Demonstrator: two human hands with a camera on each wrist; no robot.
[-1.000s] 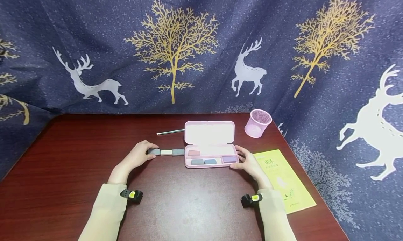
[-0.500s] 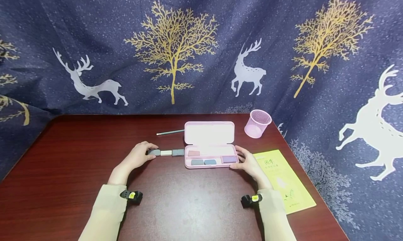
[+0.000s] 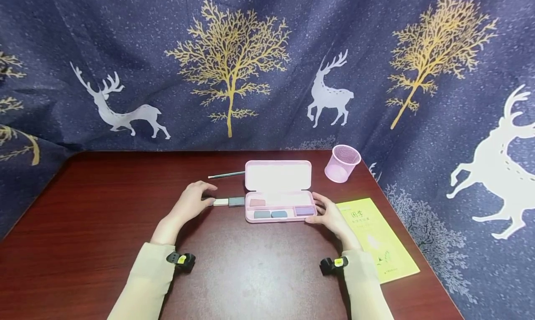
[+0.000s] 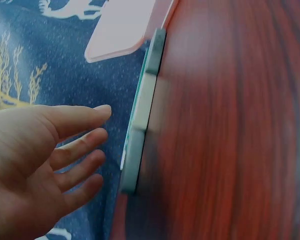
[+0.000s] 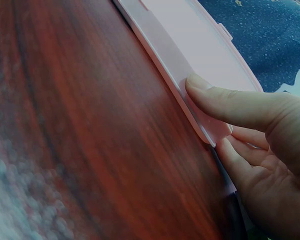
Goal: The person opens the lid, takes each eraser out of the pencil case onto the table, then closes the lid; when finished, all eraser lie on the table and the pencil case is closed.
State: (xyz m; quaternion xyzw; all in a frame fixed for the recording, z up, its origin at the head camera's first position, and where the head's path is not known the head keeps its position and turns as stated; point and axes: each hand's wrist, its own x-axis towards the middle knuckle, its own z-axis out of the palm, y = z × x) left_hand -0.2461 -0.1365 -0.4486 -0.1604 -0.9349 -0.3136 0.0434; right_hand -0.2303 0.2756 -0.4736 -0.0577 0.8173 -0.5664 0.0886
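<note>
My left hand [image 3: 193,201] hovers at the left end of a row of eraser-like blocks, thumb and fingers apart and holding nothing. It hides the leftmost grey block [image 4: 133,165] in the head view; the left wrist view shows it. Beside that block lie a white block [image 3: 220,202] and a dark grey block [image 3: 236,202], the last reaching the left end of an open pink pencil case [image 3: 279,220]. My right hand [image 3: 328,215] grips the case's right end, thumb at the near corner. Inside the case sit a reddish block [image 3: 257,203], grey and blue blocks, and a purple block [image 3: 304,211].
A green pencil [image 3: 225,175] lies behind the row, its right end hidden by the case's raised lid [image 3: 277,176]. A pink mesh pen cup [image 3: 342,164] stands at the back right. The yellow book [image 3: 380,245] lies by the right forearm.
My left hand has shifted right and its fingers have come away from the leftmost grey block, now covering it in the head view. The right hand and pencil case keep their places.
</note>
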